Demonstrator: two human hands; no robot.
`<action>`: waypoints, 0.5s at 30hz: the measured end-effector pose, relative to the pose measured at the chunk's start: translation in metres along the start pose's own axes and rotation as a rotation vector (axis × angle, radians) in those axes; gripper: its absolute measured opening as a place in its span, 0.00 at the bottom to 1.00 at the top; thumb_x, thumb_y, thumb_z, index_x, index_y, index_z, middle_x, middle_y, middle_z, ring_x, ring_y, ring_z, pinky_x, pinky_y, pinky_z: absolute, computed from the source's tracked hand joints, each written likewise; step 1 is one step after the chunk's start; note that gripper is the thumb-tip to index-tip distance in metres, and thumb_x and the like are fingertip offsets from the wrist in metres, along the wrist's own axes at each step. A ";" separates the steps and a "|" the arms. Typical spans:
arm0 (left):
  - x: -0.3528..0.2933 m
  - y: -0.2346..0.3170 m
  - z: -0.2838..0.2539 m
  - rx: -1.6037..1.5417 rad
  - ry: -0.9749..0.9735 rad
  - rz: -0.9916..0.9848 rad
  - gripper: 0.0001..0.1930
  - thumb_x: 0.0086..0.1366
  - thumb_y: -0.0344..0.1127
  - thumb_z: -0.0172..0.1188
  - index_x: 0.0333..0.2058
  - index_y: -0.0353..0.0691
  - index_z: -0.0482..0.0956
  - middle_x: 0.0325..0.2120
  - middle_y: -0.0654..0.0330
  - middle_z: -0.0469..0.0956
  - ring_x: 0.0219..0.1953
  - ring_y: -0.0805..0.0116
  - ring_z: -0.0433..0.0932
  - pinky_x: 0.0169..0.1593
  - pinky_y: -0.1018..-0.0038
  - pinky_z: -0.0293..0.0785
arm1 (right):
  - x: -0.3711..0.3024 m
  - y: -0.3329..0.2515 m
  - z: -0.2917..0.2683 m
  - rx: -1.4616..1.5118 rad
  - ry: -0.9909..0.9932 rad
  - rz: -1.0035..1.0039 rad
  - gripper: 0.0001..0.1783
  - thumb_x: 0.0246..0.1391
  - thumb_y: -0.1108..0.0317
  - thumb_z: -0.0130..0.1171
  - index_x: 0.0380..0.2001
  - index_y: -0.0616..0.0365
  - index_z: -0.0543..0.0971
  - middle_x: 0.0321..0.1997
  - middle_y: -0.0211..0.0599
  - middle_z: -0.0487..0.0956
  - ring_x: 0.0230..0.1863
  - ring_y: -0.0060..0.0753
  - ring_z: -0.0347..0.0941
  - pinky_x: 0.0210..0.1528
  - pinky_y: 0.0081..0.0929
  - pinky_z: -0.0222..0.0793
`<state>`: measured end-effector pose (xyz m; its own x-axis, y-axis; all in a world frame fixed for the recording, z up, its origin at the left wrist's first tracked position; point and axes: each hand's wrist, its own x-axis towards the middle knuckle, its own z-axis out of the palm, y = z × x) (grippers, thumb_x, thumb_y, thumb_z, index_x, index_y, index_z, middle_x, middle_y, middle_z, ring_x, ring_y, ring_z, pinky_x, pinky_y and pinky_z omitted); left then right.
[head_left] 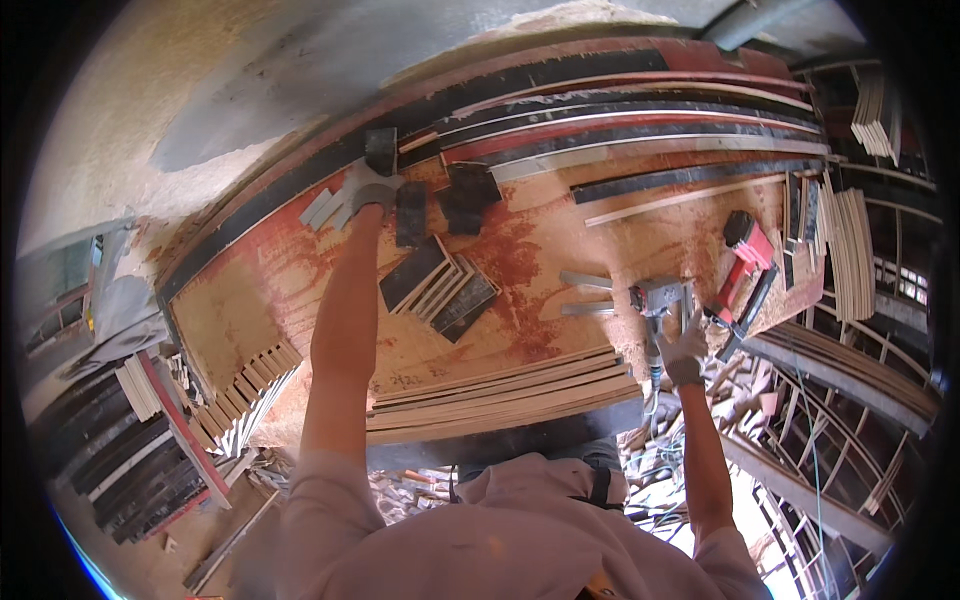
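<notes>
My left hand (372, 190), in a grey glove, reaches far over the workbench (540, 250). Its fingers look spread at the near edge of a small dark board piece (381, 150), with no clear grip on it. Beside that hand lie grey nail strips (322, 209) and another dark piece (410, 214). My right hand (684, 352), also gloved, has its fingers apart next to a grey nail gun (660, 297) with a hose; contact between them is unclear. Two more nail strips (586, 308) lie left of the gun.
A red nail gun (745, 255) lies at the right. Stacked dark-faced boards (440, 290) sit mid-bench, and long wooden strips (500, 395) line the near edge. Long planks (640, 125) run along the back. Offcuts litter the floor, and metal racks (830, 420) stand at the right.
</notes>
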<state>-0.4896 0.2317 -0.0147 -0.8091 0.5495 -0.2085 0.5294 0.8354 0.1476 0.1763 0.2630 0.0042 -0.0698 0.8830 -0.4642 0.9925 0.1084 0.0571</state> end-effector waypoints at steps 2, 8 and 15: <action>-0.018 -0.003 -0.017 -0.061 -0.060 0.060 0.31 0.40 0.52 0.74 0.44 0.42 0.82 0.39 0.52 0.84 0.41 0.56 0.83 0.48 0.54 0.79 | 0.015 -0.008 0.009 0.056 -0.097 0.066 0.70 0.45 0.48 0.69 0.75 0.61 0.31 0.71 0.64 0.59 0.62 0.58 0.66 0.66 0.43 0.60; -0.114 -0.030 -0.036 -0.133 -0.095 0.169 0.34 0.44 0.52 0.73 0.50 0.43 0.80 0.46 0.47 0.81 0.49 0.49 0.81 0.52 0.57 0.78 | 0.015 0.007 0.061 0.112 0.031 0.100 0.69 0.41 0.53 0.70 0.76 0.54 0.33 0.71 0.61 0.59 0.66 0.60 0.64 0.67 0.51 0.60; -0.270 -0.011 -0.082 -0.640 -0.154 0.337 0.45 0.51 0.39 0.76 0.66 0.39 0.65 0.57 0.51 0.75 0.57 0.60 0.76 0.60 0.66 0.71 | -0.001 -0.035 0.065 0.203 0.125 -0.182 0.68 0.45 0.47 0.70 0.74 0.66 0.37 0.72 0.64 0.59 0.67 0.64 0.62 0.68 0.53 0.57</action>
<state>-0.2976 0.0731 0.1193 -0.5593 0.8095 -0.1786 0.4520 0.4785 0.7528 0.1484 0.2287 -0.0545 -0.2476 0.9082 -0.3375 0.9615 0.1875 -0.2009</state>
